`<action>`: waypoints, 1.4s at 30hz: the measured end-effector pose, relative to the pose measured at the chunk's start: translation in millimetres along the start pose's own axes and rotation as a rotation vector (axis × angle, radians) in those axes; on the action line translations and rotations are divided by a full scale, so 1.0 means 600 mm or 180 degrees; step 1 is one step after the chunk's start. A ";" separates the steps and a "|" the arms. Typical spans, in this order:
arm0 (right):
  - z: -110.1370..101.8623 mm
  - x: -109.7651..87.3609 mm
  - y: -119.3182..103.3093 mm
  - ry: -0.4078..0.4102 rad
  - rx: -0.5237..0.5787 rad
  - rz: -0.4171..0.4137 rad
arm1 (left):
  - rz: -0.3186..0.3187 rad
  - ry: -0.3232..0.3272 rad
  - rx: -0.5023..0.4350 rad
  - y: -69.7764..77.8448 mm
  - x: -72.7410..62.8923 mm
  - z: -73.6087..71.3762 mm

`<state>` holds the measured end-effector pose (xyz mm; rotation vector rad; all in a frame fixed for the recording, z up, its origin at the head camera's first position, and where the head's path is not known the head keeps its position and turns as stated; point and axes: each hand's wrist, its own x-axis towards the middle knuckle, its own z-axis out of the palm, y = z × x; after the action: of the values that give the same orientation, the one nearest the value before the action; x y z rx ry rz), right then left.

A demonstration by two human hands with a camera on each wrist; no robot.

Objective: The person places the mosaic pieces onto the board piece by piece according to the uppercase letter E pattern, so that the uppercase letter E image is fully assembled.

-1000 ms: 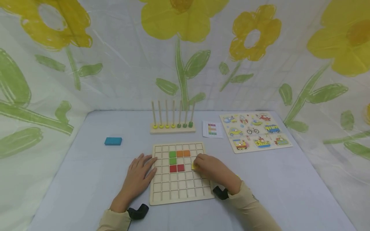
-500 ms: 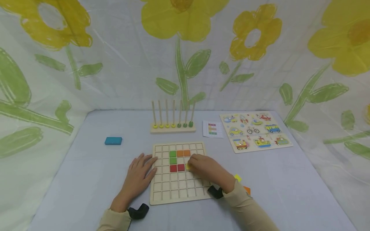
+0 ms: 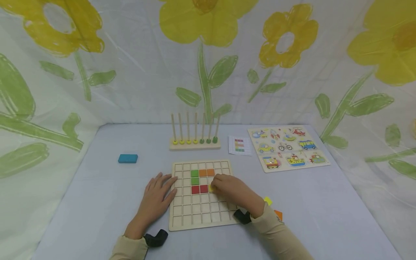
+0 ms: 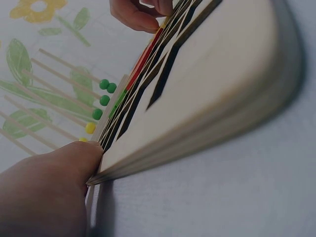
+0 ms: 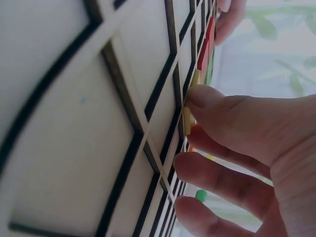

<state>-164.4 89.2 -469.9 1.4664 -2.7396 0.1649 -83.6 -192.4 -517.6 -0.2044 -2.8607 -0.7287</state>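
A wooden grid board [image 3: 182, 219] lies on the table. In its cells sit green tiles [image 3: 195, 181], orange tiles [image 3: 206, 172] and red tiles [image 3: 199, 189]. My right hand [image 3: 229, 187] pinches a yellow tile [image 5: 187, 122] at the cell just right of the red ones; thumb and index finger are on it, and the hand hides most of it in the head view. The other right fingers are bent over the grid. My left hand [image 3: 156, 198] rests at the board's left edge with fingers spread, its thumb [image 4: 81, 153] against the edge in the left wrist view.
Behind the board stand a peg rack [image 3: 195, 145] with yellow and green beads, a printed pattern card [image 3: 239, 145] and a picture puzzle [image 3: 289, 148]. A blue block [image 3: 128, 159] lies at left. Beside the right sleeve are a loose yellow tile [image 3: 268, 200] and an orange tile [image 3: 278, 215].
Over the last second my right hand has moved left with the yellow tile, up beside the red tiles. It has barely moved since half a second ago. The left hand stays put.
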 end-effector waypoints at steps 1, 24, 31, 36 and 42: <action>0.000 0.000 0.000 0.0006 -0.0019 -0.0013 | 0.0001 0.0000 0.0005 0.000 0.000 0.000; -0.021 -0.049 0.023 0.0014 0.0232 0.0229 | -0.0008 -0.0014 0.0015 0.000 -0.005 -0.002; -0.041 -0.122 0.053 -0.0253 0.0367 0.0894 | -0.0006 -0.0081 -0.0018 -0.003 -0.002 -0.002; -0.047 -0.162 0.058 -0.0479 0.0509 0.1258 | 0.0035 -0.0164 -0.0047 -0.002 0.001 -0.004; -0.035 -0.177 0.053 -0.0490 0.0533 0.1361 | 0.0112 -0.0123 0.0013 -0.003 0.003 0.000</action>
<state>-132.6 196.8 -459.8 0.9300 -3.2012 0.3083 -85.6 -193.7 -518.2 -0.2705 -2.8870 -0.7199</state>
